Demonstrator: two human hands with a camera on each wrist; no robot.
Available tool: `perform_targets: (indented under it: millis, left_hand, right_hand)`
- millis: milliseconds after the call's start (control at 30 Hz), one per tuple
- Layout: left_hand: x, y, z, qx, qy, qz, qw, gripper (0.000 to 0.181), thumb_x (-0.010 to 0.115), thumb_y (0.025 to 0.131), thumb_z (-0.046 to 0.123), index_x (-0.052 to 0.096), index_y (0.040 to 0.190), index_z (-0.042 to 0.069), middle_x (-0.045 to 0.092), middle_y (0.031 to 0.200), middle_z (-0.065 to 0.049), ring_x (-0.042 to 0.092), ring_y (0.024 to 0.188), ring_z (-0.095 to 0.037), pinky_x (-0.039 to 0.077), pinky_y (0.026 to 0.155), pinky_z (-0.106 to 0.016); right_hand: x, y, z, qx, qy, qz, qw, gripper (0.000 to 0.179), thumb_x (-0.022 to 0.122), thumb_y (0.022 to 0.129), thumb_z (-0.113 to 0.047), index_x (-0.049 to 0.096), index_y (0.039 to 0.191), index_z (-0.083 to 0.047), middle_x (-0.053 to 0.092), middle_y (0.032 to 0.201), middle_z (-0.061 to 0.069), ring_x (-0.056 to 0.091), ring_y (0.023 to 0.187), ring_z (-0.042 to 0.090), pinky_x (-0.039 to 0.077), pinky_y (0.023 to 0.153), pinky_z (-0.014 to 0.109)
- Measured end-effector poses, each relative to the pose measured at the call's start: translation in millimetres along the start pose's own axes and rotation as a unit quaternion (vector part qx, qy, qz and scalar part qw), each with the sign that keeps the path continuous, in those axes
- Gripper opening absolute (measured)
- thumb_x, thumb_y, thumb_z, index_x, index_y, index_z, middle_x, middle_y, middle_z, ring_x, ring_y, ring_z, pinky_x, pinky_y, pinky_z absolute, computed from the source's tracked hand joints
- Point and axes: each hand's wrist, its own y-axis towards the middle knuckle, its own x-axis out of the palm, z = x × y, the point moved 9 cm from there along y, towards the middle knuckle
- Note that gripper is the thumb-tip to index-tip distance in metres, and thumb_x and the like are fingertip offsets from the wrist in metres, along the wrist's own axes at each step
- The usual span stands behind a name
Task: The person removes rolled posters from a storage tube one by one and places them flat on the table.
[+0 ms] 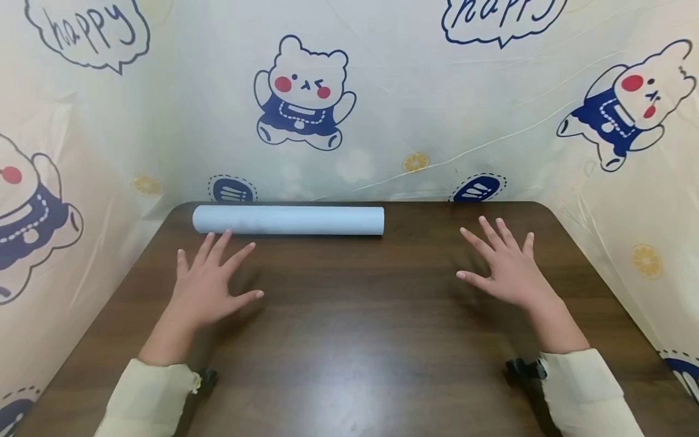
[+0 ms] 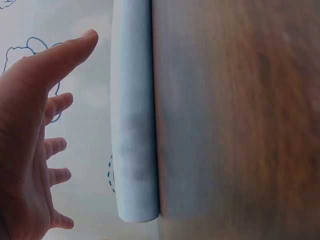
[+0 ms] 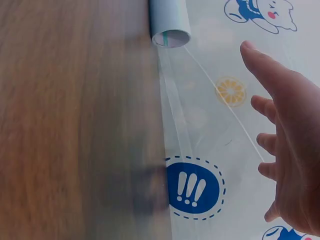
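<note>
While the left hand hovers above the brown surface, its grip is spread wide, fingers fanned, thumb stretched out toward the middle, nothing held. Its fingertips point forward at the tube and, in the head view, just overlap its near edge; the left wrist view shows a gap, so hand and tube are apart. The right hand hovers on the other side, its grip equally wide, thumb pointing inward and fingers fanned forward and a little to the left; it too is empty, well apart from the tube.

Pale blue and straight, the tube lies on its side along the far edge of the surface, mostly left of the middle. Its long axis runs left to right, parallel to that edge and across the line of the left fingers. One end points left, near the far left corner; the other, which the right wrist view shows to be hollow, points right, toward the right hand's side.

Behind the surface hangs a pale sheet printed with bears and orange slices. Light sleeves cover the forearms, a dark device showing beside each cuff.
</note>
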Motion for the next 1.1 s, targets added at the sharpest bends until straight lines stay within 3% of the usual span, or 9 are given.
perform_targets:
  millis: [200, 533, 867, 1100]
  left_hand:
    - [-2.5, 12.5, 8.0, 0.016, -0.012, 0.019, 0.9996, 0.094, 0.061, 0.074, 0.077, 0.037, 0.151, 0.028, 0.016, 0.16, -0.018, 0.012, 0.144, -0.046, -0.009, 0.101, -0.077]
    - [-0.4, 29.6, 15.9, 0.027, -0.031, 0.049, 0.998, 0.094, 0.071, 0.069, 0.071, 0.042, 0.148, 0.028, 0.024, 0.156, -0.017, 0.019, 0.142, -0.044, 0.004, 0.102, -0.079]
    - [-1.6, 44.3, 23.3, 0.039, -0.06, 0.065, 0.9953, 0.092, 0.083, 0.067, 0.056, 0.047, 0.143, 0.019, 0.035, 0.149, -0.018, 0.028, 0.136, -0.039, 0.016, 0.103, -0.074]
    - [4.7, 56.1, 23.0, 0.037, -0.066, 0.069, 0.9947, 0.089, 0.084, 0.068, 0.053, 0.049, 0.142, 0.019, 0.04, 0.143, -0.017, 0.033, 0.131, -0.04, 0.024, 0.102, -0.068]
  right_hand:
    - [-0.9, 8.6, -2.1, -0.004, 0.019, 0.007, 0.9998, 0.086, 0.064, 0.085, -0.06, 0.026, 0.155, -0.028, 0.01, 0.163, 0.013, 0.004, 0.147, 0.04, -0.005, 0.099, 0.08]
    - [5.6, 21.8, -5.2, -0.009, 0.054, 0.012, 0.9984, 0.094, 0.078, 0.076, -0.054, 0.034, 0.152, -0.02, 0.019, 0.16, 0.017, 0.016, 0.144, 0.043, 0.009, 0.104, 0.075]
    - [4.9, 35.5, -11.4, -0.04, 0.123, 0.031, 0.991, 0.099, 0.088, 0.069, -0.041, 0.039, 0.148, -0.008, 0.026, 0.155, 0.025, 0.027, 0.136, 0.052, 0.023, 0.105, 0.069]
    - [9.1, 43.9, -13.6, -0.043, 0.144, 0.037, 0.988, 0.095, 0.089, 0.069, -0.038, 0.043, 0.145, -0.006, 0.033, 0.152, 0.023, 0.034, 0.134, 0.048, 0.032, 0.102, 0.065]
